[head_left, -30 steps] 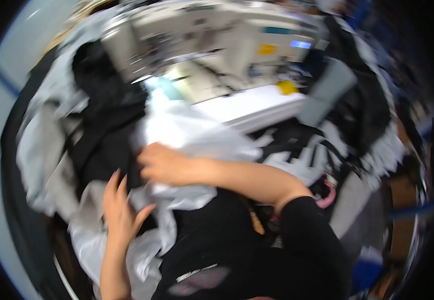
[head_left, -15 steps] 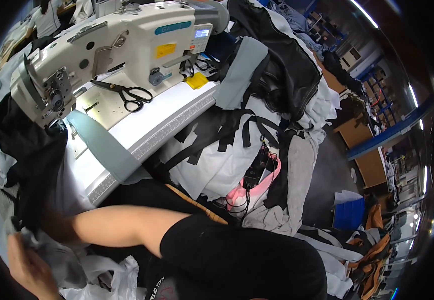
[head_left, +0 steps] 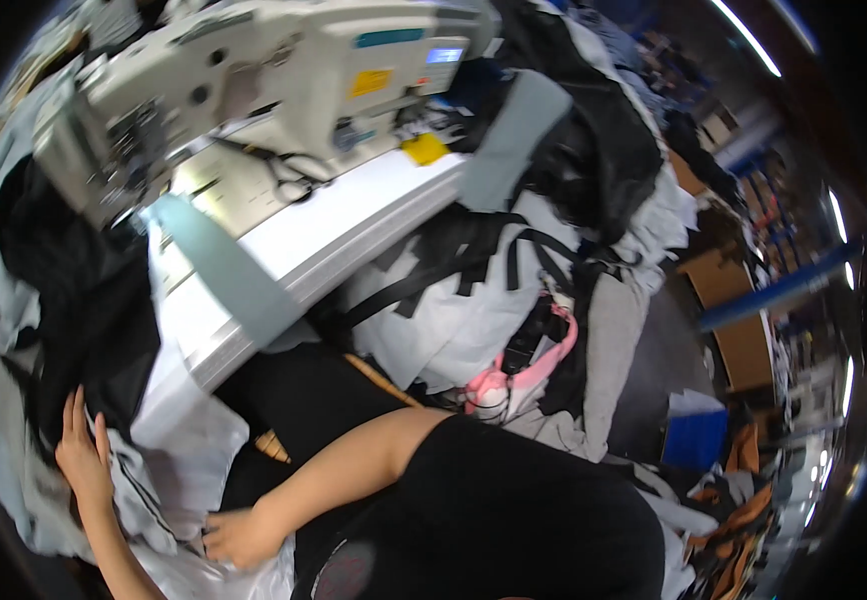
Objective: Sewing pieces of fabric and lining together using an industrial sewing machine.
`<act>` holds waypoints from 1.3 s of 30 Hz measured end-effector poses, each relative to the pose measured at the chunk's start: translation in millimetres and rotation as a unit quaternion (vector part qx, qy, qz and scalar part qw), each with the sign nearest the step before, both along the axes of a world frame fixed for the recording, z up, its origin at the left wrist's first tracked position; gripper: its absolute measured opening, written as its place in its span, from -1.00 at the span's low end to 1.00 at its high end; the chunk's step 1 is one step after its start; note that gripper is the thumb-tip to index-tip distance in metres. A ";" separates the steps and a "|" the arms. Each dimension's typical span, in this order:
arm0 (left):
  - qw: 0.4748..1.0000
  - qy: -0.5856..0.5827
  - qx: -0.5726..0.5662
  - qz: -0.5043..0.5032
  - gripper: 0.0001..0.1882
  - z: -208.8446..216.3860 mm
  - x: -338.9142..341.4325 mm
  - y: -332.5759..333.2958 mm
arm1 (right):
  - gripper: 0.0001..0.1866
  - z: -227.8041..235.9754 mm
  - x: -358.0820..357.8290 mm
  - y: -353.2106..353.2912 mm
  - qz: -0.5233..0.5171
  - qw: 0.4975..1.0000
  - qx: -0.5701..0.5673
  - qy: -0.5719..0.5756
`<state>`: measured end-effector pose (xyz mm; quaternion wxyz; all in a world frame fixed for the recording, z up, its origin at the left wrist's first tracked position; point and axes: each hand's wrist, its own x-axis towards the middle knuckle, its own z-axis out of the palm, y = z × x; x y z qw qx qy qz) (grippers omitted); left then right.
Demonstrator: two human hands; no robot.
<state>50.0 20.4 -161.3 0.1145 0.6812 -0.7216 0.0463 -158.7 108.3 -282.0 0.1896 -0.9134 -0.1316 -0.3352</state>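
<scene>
At the lower left, my left hand (head_left: 84, 455) lies with its fingers stretched out against the edge of a black fabric piece (head_left: 89, 300). The thumb stands apart from the fingers. My right hand (head_left: 244, 535) is near my lap, its fingers curled onto a shiny white fabric (head_left: 194, 450); the fingertips are partly hidden. The black fabric hangs from beside the needle area of a white sewing machine (head_left: 304, 60). A grey-blue fabric strip (head_left: 224, 265) runs from under the machine head across the white table and over its front edge.
Black-handled scissors (head_left: 289, 175) and a yellow piece (head_left: 425, 149) lie on the machine bed. White and black fabric pieces (head_left: 444, 330) heap up right of the table, with a pink strap (head_left: 554, 355) among them. A blue bin (head_left: 694, 436) stands on the floor further right.
My right hand has drawn back from the black fabric toward my lap, onto the white fabric. The left hand has moved up to the black fabric's edge. The whole view has shifted slightly.
</scene>
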 end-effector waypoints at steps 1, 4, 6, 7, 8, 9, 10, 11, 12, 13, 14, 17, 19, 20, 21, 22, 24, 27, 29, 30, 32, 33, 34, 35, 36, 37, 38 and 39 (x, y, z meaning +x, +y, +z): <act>0.997 0.010 -0.043 -0.057 -0.56 -0.8 12.7 -3.9 | -0.74 9.7 -7.4 -6.1 0.027 0.990 0.031 0.138; 0.996 0.090 0.025 -0.012 -0.55 20.4 -31.7 -22.8 | -0.85 81.6 -81.9 -85.5 -0.218 0.968 0.120 -0.032; 0.998 0.052 -0.008 -0.042 -0.50 25.4 -41.2 -17.2 | -0.70 110.1 -130.5 -127.3 -0.337 0.933 0.058 -0.111; 0.996 0.033 -0.043 -0.074 -0.49 22.4 -45.3 -14.0 | -0.71 108.7 -150.2 -140.4 -0.385 0.916 0.043 -0.104; 0.998 0.044 -0.016 -0.052 -0.48 23.9 -53.3 -8.2 | -0.67 111.0 -166.0 -150.2 -0.414 0.908 0.022 -0.059; 0.998 0.055 -0.009 -0.040 -0.49 24.1 -58.5 -3.1 | -0.63 113.6 -180.4 -155.3 -0.435 0.899 0.052 -0.018; 0.999 0.038 -0.017 -0.034 -0.49 22.2 -59.1 2.0 | -0.58 109.1 -194.8 -163.9 -0.435 0.899 0.042 0.012; 0.999 0.037 -0.017 -0.023 -0.48 25.4 -62.2 9.9 | -0.59 105.2 -210.1 -172.8 -0.427 0.902 0.024 0.058; 0.999 0.036 -0.017 -0.016 -0.47 30.1 -67.0 16.4 | -0.62 99.7 -226.6 -183.1 -0.444 0.892 -0.008 0.082; 0.998 0.023 -0.038 -0.040 -0.44 36.0 -72.5 21.7 | -0.65 92.9 -240.1 -190.8 -0.530 0.841 -0.077 0.077; 0.997 0.023 -0.046 -0.058 -0.42 44.8 -81.1 28.5 | -0.69 94.4 -252.3 -199.8 -0.563 0.824 -0.035 0.053; 0.998 0.021 0.038 -0.046 -0.51 70.4 -108.8 59.4 | -0.80 116.7 -242.0 -172.0 -0.536 0.844 0.020 -0.024; 0.990 0.068 0.092 -0.080 -0.60 77.8 -121.7 76.1 | -0.85 116.7 -222.1 -135.1 -0.426 0.875 0.224 0.055; 0.983 0.096 0.131 -0.086 -0.63 81.2 -126.0 85.2 | -0.71 116.6 -212.2 -125.8 -0.412 0.822 0.327 0.216; 0.975 0.106 0.160 -0.116 -0.64 83.3 -128.5 89.7 | -0.61 97.6 -208.2 -126.3 -0.428 0.808 0.321 0.246; 0.964 0.116 0.188 -0.146 -0.65 84.3 -131.1 94.0 | -0.51 67.2 -203.0 -129.3 -0.444 0.792 0.315 0.276; 0.958 0.120 0.228 -0.130 -0.66 77.5 -139.4 101.5 | -0.37 21.5 -189.4 -145.0 -0.427 0.839 0.299 0.156; 0.936 0.169 0.276 -0.135 -0.64 62.4 -135.7 118.5 | -0.56 46.8 -162.5 -143.0 -0.280 0.790 0.520 0.165; 0.951 0.143 0.239 -0.138 -0.66 53.4 -124.1 123.3 | -0.67 51.3 -156.4 -129.3 -0.226 0.745 0.596 0.199; 0.963 0.118 0.192 -0.149 -0.68 50.5 -118.1 124.6 | -0.69 53.9 -159.7 -119.4 -0.205 0.724 0.625 0.207; 0.958 0.151 0.213 -0.120 -0.73 51.9 -111.5 127.9 | -0.72 55.0 -166.2 -99.6 -0.185 0.708 0.646 0.217; 0.954 0.175 0.192 -0.147 -0.75 53.3 -110.0 127.4 | -0.75 57.0 -167.8 -90.1 -0.169 0.690 0.675 0.200; 0.949 0.199 0.169 -0.175 -0.76 54.3 -108.3 126.8 | -0.75 61.1 -168.0 -80.7 -0.163 0.689 0.676 0.203; 0.944 0.215 0.139 -0.209 -0.77 55.0 -111.1 123.5 | -0.77 67.8 -166.9 -70.0 -0.169 0.681 0.693 0.165; 0.944 0.214 0.142 -0.207 -0.77 59.4 -117.6 125.2 | -0.77 72.9 -166.5 -63.0 -0.176 0.672 0.708 0.128; 0.931 0.240 0.185 -0.203 -0.77 66.5 -125.2 126.7 | -0.78 75.3 -166.8 -59.7 -0.174 0.679 0.699 0.144; 0.915 0.267 0.228 -0.200 -0.78 77.8 -137.8 124.7 | -0.78 78.7 -166.2 -54.0 -0.174 0.677 0.701 0.143; 0.941 0.166 0.181 -0.233 -0.80 90.9 -156.8 118.4 | -0.79 82.0 -164.0 -49.1 -0.166 0.680 0.704 0.123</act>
